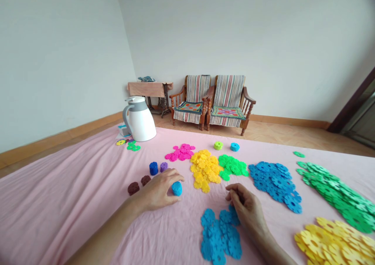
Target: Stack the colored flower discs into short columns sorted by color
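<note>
My left hand (159, 191) curves its thumb and fingers round a short stack of light-blue flower-shaped discs (176, 189) on the pink cloth. My right hand (247, 204) has its fingers curled in near the thumb; whatever it may hold is hidden. Below and beside it lies a loose pile of light-blue flower discs (219, 235), partly covered by the hand. Just beyond my left hand stand a dark-blue stack (153, 168) and a purple stack (164, 166). Two brown stacks (133, 188) sit to its left.
Piles of yellow (206, 169), pink (180, 152), bright green (233, 166) and blue discs (275, 183) spread across the cloth. Green (336, 191) and yellow discs (336, 241) lie at the right. A white jug (142, 120) stands far left; two wooden chairs (227, 101) stand beyond.
</note>
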Motion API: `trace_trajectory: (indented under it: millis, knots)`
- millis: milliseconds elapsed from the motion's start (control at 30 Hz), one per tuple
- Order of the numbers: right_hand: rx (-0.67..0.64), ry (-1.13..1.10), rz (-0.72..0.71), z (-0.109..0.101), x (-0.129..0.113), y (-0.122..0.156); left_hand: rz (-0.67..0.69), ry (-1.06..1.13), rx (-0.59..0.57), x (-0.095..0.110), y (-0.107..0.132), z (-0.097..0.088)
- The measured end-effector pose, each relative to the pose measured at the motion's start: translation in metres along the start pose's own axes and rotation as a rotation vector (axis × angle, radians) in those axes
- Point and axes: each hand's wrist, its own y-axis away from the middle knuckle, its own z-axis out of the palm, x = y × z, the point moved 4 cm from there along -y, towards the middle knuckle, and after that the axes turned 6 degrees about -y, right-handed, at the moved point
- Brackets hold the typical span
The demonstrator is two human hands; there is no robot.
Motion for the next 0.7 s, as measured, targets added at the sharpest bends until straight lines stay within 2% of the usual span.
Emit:
trace_trajectory:
  millis: [200, 333, 700]
  knots:
    - [0.001, -0.005, -0.005, 0.0, -0.002, 0.001, 0.012, 0.013, -0.003, 0.005, -0.005, 0.015]
    - [0.004, -0.002, 0.003, 0.0, -0.002, 0.001, 0.018, 0.037, 0.04, 0.009, -0.006, 0.017]
    - [-0.008, 0.01, 0.005, 0.0, -0.001, 0.001, 0.015, 0.051, 0.025, 0.007, -0.007, 0.02]
